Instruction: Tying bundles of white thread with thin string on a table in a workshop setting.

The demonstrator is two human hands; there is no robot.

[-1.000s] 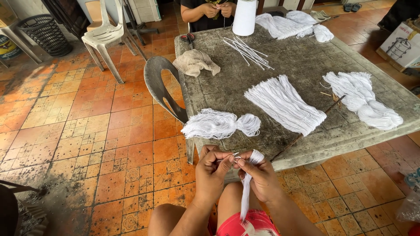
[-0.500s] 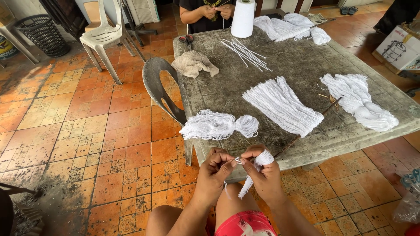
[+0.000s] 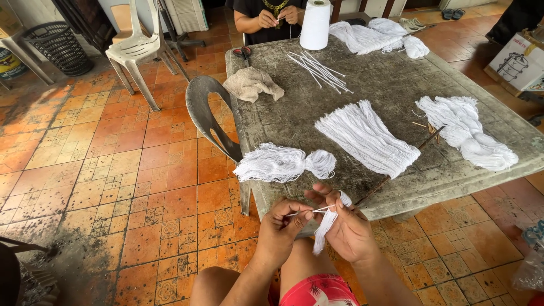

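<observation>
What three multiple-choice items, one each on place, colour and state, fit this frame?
1. Where do the scissors lie?
A. On the table's far left corner, beside the beige cloth
B. On the floor tiles
C. On the white plastic chair

2. What colour is the tall thread cone?
A. Red
B. White
C. Black

3. What is between the person's hands?
A. Nothing
B. A small white thread bundle with a thin strand pulled across
C. The basket

Answers: 1 A, they sit on the table next to the cloth; 2 B, it is plain white; 3 B, the right hand holds the bundle while the left hand pinches the strand.
</observation>
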